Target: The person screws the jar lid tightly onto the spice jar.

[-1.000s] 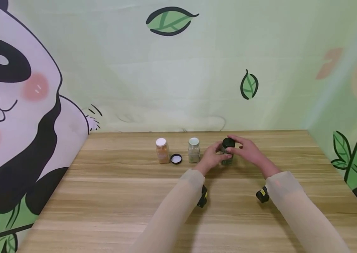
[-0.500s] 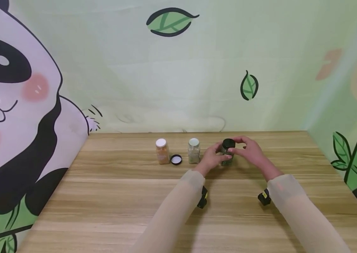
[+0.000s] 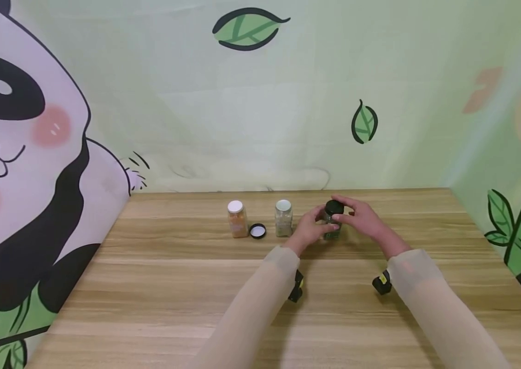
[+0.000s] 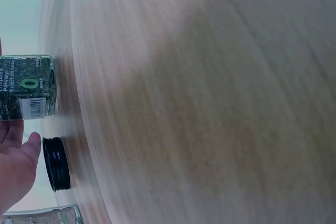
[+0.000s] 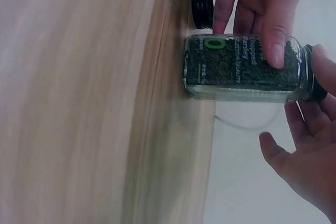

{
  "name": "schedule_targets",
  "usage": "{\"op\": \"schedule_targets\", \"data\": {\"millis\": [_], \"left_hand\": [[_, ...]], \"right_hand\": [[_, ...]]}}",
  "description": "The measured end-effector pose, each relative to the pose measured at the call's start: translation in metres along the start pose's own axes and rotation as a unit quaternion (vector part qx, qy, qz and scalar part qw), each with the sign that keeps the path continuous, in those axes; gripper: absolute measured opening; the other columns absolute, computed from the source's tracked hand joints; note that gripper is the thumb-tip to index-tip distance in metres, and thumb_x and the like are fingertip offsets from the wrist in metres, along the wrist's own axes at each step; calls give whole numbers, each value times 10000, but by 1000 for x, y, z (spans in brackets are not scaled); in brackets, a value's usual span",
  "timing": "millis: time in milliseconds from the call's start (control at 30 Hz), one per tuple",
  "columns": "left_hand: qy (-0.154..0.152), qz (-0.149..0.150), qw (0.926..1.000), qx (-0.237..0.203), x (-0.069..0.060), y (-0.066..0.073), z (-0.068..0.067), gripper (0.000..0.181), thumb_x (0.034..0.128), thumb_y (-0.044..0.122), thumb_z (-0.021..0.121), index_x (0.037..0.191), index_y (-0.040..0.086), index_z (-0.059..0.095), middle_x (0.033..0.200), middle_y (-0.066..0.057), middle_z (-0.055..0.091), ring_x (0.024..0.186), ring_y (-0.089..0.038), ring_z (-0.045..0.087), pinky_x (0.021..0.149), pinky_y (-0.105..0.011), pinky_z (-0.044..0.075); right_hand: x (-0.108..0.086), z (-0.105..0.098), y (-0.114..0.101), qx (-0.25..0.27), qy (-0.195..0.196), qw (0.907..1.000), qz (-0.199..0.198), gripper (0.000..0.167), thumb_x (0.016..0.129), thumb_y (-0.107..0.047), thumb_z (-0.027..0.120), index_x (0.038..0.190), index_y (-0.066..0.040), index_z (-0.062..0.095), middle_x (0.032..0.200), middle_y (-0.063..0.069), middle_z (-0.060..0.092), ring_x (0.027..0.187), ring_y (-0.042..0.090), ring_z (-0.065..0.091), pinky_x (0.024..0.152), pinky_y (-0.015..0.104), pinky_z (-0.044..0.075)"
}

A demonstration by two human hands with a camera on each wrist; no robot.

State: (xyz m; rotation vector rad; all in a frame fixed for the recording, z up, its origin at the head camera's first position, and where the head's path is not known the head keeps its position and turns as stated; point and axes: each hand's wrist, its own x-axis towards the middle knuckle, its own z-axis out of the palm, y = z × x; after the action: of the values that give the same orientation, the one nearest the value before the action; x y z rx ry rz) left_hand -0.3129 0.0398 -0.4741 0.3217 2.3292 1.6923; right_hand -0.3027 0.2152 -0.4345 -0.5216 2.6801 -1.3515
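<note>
A glass jar of chopped parsley [image 5: 236, 64] stands upright on the table, its black lid [image 3: 334, 207] on top. My left hand [image 3: 308, 229] grips the jar's body from the left, with the thumb lying across its front in the right wrist view. From the right, my right hand [image 3: 363, 219] pinches the lid between thumb and fingers. Near the jar, a loose black lid [image 4: 56, 163] lies on the table in the left wrist view; my left hand hides that spot in the head view.
A jar with orange contents [image 3: 237, 220] and a jar with pale contents [image 3: 283, 219], both with white tops, stand to the left. Between them a black-rimmed lid [image 3: 257, 231] lies with its white inside up. A printed cloth wall [image 3: 242, 128] backs the wooden table [image 3: 195, 302].
My right hand's fingers have shifted around the lid, drawing a little to the right and then closing back over it. My left hand and the jar have stayed in place.
</note>
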Motion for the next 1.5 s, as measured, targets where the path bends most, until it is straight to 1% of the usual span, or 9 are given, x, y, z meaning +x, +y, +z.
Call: {"op": "schedule_targets", "data": {"millis": [233,400,467,533,633,767,967,1200,1500], "left_hand": [[19,-21,10000,-21,-1,2,0,641,925,157,765,1509,124,502,1522,-123,566,1440,-318,512,1226,-461,393],[2,-9,10000,31,-3,3,0,630,928,159,762,1504,121,508,1521,-119,569,1443,-319,510,1226,-455,394],[-1,-4,10000,13,-3,3,0,625,929,156,760,1502,123,512,1520,-116,570,1446,-322,506,1228,-459,392],[-2,4,10000,3,-3,3,0,620,931,155,758,1501,124,513,1520,-113,571,1447,-322,505,1229,-460,391],[3,4,10000,9,-3,3,0,624,932,152,756,1504,123,509,1521,-112,570,1446,-319,506,1229,-457,392],[11,0,10000,56,-2,2,0,635,931,161,759,1510,126,502,1524,-112,568,1442,-312,512,1228,-453,393],[36,5,10000,93,-1,2,1,632,928,161,761,1505,124,507,1521,-114,570,1438,-307,520,1227,-440,397],[55,89,9999,106,-2,0,2,628,922,160,768,1496,108,518,1501,-131,587,1414,-310,543,1214,-435,411],[114,103,9998,97,-3,1,1,640,923,165,770,1502,96,506,1500,-128,588,1411,-318,545,1203,-437,426]], "right_hand": [[2,7,2,321,384,9983,282,553,984,-147,689,1451,60,475,1479,322,505,1392,483,448,1138,645,395],[1,10,2,363,519,9974,330,542,967,-124,709,1410,71,464,1405,315,532,1333,477,478,1083,575,428],[1,10,1,355,542,9974,315,542,965,-123,710,1404,74,461,1398,316,531,1328,477,479,1081,577,427],[1,10,1,357,529,9975,296,552,965,-126,710,1412,76,456,1407,321,526,1337,481,471,1096,599,421],[-1,9,1,295,427,9982,285,604,979,-148,695,1470,68,418,1484,320,484,1390,488,436,1138,638,400],[-4,5,0,181,231,9992,277,663,1010,-178,656,1549,45,341,1579,302,404,1460,489,375,1171,649,380],[-5,1,-1,153,38,9998,132,639,1028,-164,625,1556,50,337,1581,313,395,1476,493,354,1168,653,383],[-3,3,1,-12,65,9999,92,551,1033,-146,607,1514,49,421,1577,324,397,1479,498,361,1164,672,374],[-3,5,-1,86,198,9996,163,540,1027,-161,622,1498,38,448,1563,315,426,1463,488,391,1151,673,385]]}}
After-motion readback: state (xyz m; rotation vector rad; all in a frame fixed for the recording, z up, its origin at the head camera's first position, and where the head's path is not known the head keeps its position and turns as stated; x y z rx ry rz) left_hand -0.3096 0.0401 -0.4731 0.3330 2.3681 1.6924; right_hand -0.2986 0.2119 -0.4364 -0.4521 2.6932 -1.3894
